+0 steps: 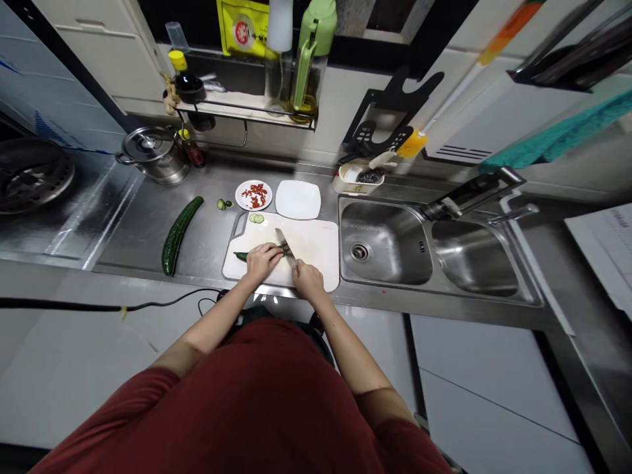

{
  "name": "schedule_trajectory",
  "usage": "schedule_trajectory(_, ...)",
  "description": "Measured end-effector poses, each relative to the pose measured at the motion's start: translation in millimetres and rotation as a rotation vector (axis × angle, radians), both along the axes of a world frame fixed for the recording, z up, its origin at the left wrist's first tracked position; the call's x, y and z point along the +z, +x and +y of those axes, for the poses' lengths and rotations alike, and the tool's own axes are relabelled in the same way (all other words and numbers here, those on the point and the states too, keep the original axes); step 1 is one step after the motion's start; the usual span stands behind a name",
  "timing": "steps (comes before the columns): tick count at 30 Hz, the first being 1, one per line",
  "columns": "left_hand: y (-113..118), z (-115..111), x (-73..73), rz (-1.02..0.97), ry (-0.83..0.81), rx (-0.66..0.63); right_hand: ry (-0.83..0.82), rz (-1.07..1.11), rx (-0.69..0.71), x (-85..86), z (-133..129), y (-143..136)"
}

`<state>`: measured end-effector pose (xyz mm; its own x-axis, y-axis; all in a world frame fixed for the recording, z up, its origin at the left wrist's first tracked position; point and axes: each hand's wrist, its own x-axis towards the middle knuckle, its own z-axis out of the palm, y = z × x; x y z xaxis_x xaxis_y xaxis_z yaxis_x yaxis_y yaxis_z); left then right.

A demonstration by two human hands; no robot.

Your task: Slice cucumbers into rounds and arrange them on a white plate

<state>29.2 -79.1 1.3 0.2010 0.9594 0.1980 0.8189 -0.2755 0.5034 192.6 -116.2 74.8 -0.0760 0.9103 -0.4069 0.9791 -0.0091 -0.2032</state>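
Note:
My left hand is closed over a dark green cucumber piece and presses it on the white cutting board. One end of the piece sticks out to the left; most of it is hidden under the fingers. In my right hand is the handle of a kitchen knife, its blade slanting up and left across the green piece, close to my left fingertips. Pale cucumber slices lie near the board's upper left corner.
Left of the board lies a whole cucumber, with small cut ends nearby. Behind the board stand a plate of chopped red pieces and a white plate. A lidded pot is at back left, a double sink at right.

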Motion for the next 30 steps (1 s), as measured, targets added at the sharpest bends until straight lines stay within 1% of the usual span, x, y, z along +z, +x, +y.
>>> schedule_trajectory(6, -1, 0, -1.0, 0.002, 0.035, -0.013, 0.018, -0.002, 0.009, -2.7, -3, 1)
schedule_trajectory(16, 0, 0, 1.0, 0.040, 0.009, -0.012, 0.025, -0.011, 0.014, -1.6, -5, 2)
schedule_trajectory(20, 0, 0, -0.7, 0.051, 0.039, -0.012, 0.016, -0.011, 0.017, -0.4, -5, 1)
schedule_trajectory(25, 0, 1, -3.9, 0.048, 0.126, -0.017, -0.020, -0.011, 0.025, 2.4, -5, -1)
schedule_trajectory(30, 0, 1, -4.7, 0.051, 0.146, -0.025, -0.069, -0.009, 0.036, 6.9, -14, 0)
